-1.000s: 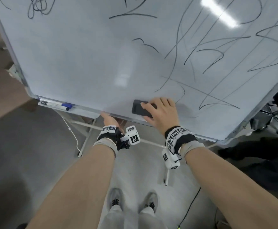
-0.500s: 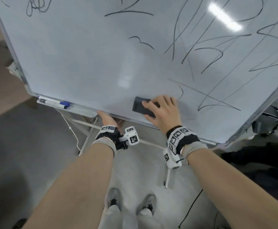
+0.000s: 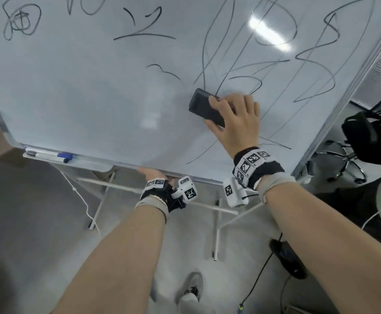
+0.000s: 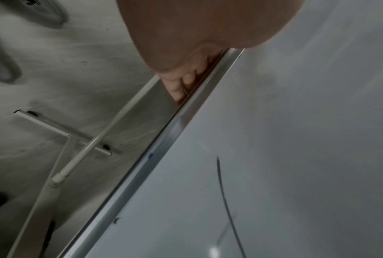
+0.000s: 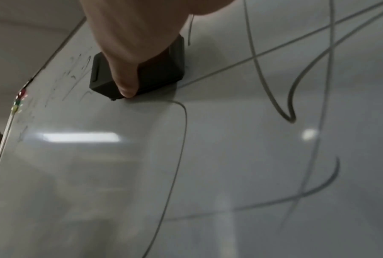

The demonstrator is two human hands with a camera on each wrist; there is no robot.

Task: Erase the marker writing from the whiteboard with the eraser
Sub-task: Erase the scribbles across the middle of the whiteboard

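Observation:
The whiteboard (image 3: 89, 94) fills the upper head view, with black marker lines (image 3: 275, 71) over its right half and scribbles along the top. My right hand (image 3: 235, 118) grips the black eraser (image 3: 202, 106) and presses it flat against the board among the lines; the right wrist view shows the eraser (image 5: 159, 69) under my thumb (image 5: 126, 76). My left hand (image 3: 150, 173) holds the board's bottom frame (image 3: 185, 175), its fingers (image 4: 181, 83) curled behind the rail (image 4: 155, 157). The lower left of the board is wiped.
A blue-capped marker (image 3: 49, 155) lies on the tray (image 3: 87, 165) at the board's lower left. The stand's white legs (image 3: 216, 232) and cables (image 3: 85, 205) cross the grey floor. An office chair base (image 3: 341, 164) and black bag (image 3: 373, 137) sit right. My shoe (image 3: 190, 291) is below.
My right hand has carried the eraser up and to the right, from near the bottom frame into the scribbled lines. My left hand stays on the bottom frame.

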